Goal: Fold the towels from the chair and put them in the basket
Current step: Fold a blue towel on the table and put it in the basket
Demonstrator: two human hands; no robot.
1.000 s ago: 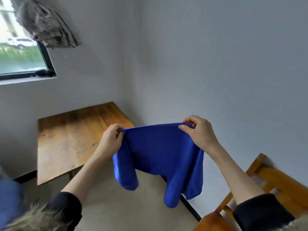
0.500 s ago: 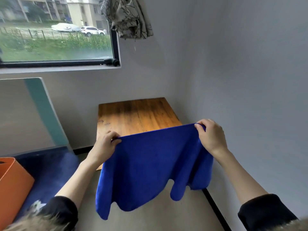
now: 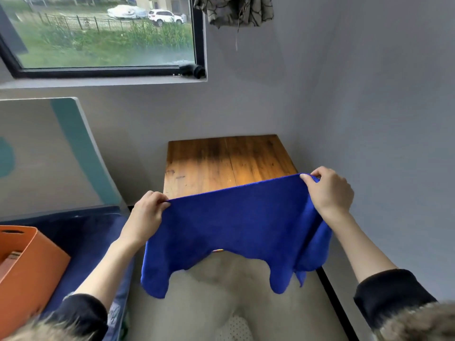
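Above the floor, in mid-air before the person, a blue towel (image 3: 236,225) hangs spread between both hands. Left hand (image 3: 145,212) pinches the towel's upper left corner; right hand (image 3: 328,190) pinches the upper right corner, fingers curled over the edge. Its top edge is stretched taut and slopes up toward the right; the lower edge droops in uneven lobes, with extra cloth bunched under the right hand.

Behind the towel stands a wooden surface (image 3: 229,161), set into the corner of grey walls; the towel hides its near edge. A window (image 3: 103,35) sits above and to the left, with a patterned cloth (image 3: 234,9) hanging beside its upper right corner. A white and teal panel (image 3: 49,153) leans against the wall at left.

An orange basket (image 3: 29,269) rests at lower left on a dark blue seat (image 3: 83,239), well apart from the towel. Something brown shows inside its near wall; what it is cannot be told.
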